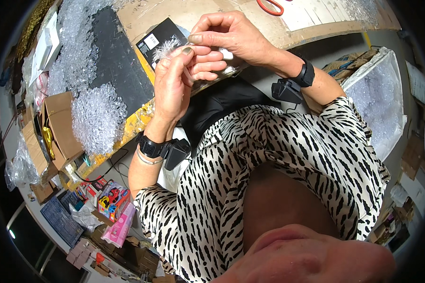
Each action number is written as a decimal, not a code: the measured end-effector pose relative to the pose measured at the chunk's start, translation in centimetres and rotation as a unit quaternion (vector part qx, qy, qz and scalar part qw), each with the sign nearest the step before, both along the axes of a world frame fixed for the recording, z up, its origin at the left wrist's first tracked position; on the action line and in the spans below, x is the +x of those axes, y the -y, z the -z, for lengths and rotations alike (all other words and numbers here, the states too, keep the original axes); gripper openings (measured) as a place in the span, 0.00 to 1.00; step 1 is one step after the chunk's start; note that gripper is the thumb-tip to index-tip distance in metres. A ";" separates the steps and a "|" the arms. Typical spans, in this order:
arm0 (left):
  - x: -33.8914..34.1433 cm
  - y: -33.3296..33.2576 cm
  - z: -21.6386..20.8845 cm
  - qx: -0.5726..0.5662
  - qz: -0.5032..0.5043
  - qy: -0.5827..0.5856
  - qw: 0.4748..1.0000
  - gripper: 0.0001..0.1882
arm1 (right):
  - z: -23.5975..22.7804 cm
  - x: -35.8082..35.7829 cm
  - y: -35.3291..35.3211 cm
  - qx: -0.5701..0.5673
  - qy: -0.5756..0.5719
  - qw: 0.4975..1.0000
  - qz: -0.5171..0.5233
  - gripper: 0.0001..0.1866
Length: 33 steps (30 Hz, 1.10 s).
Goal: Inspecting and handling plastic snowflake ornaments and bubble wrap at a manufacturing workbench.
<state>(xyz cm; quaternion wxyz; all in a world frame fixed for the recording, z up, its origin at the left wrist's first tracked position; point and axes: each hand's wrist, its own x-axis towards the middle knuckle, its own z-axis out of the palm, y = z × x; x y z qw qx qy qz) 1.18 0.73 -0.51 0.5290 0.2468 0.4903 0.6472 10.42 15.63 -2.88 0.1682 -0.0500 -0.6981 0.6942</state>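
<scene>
My left hand [174,80] pinches a small spiky clear plastic piece [166,47] between thumb and fingers, held above the edge of the cardboard-covered worktable [208,14]. My right hand [231,34] meets it from the right, fingertips closed on the same small piece and on a white bit behind the left fingers. Both wrists wear black bands with small black devices. A black card with a white label [158,38] lies on the table just behind the hands.
Heaps of clear plastic pieces [97,115] lie on the table's left part beside a black sheet [118,61]. Orange-handled scissors [270,6] rest at the far edge. An open cardboard box [61,123] stands left. A bin of clear pieces [380,94] sits right. Toy packages [112,198] lie below.
</scene>
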 end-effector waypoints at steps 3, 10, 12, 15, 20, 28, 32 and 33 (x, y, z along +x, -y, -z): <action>-0.1 0.1 0.1 0.004 -0.021 0.020 1.000 0.18 | 0.1 0.1 0.0 -0.015 -0.014 1.000 0.014 0.06; -0.3 0.3 1.0 0.023 -0.062 0.086 0.994 0.17 | 0.1 0.3 -0.2 -0.017 -0.009 0.999 0.039 0.07; -0.2 0.3 1.0 0.027 -0.064 0.097 0.993 0.17 | 0.1 0.4 -0.3 -0.037 -0.007 0.999 0.032 0.07; 0.0 0.2 0.9 0.025 -0.067 0.089 0.993 0.17 | 0.2 0.4 -0.3 -0.043 0.018 0.998 0.036 0.08; 0.3 0.1 0.7 0.019 -0.034 0.037 0.999 0.18 | 0.3 -0.1 -0.1 -0.029 0.022 0.999 -0.009 0.08; 0.1 0.1 1.3 0.038 -0.029 0.108 0.993 0.19 | 0.6 0.0 -0.3 -0.041 -0.007 0.999 0.021 0.08; 0.0 0.2 1.1 0.042 0.024 0.134 0.990 0.19 | 0.8 0.0 -0.5 -0.043 0.014 0.999 0.030 0.09; 0.1 0.1 0.9 0.041 0.026 0.135 0.990 0.19 | 0.8 -0.1 -0.5 -0.043 0.014 0.998 0.031 0.09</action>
